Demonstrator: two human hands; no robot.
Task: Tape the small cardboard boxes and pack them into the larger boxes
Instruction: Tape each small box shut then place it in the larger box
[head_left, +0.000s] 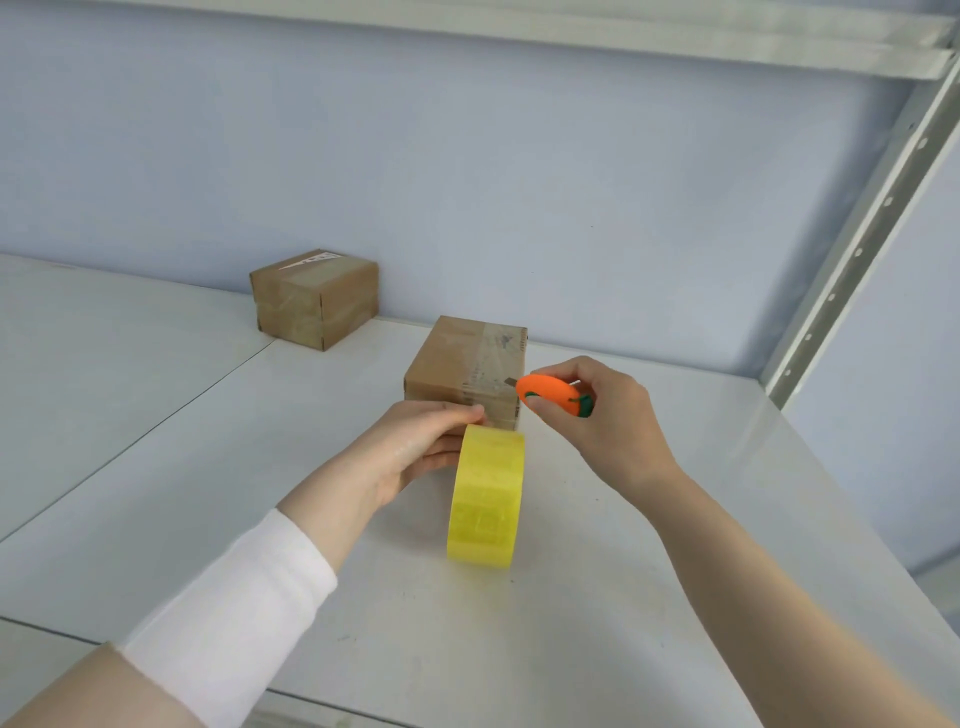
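A small cardboard box (457, 358) with clear tape running over its top stands in the middle of the white shelf. A yellowish roll of tape (485, 499) stands on edge right in front of it. My left hand (421, 447) grips the roll from the left side, fingertips up against the box's front face. My right hand (608, 415) holds a small orange carrot-shaped cutter (553, 395) at the box's near right corner, close to the tape strip. A second small cardboard box (314, 299) sits farther back on the left.
The white shelf surface (623, 571) has a seam running diagonally at the left. A pale blue wall stands behind. A perforated metal upright (852, 260) rises at the right, and another shelf (727, 36) hangs overhead.
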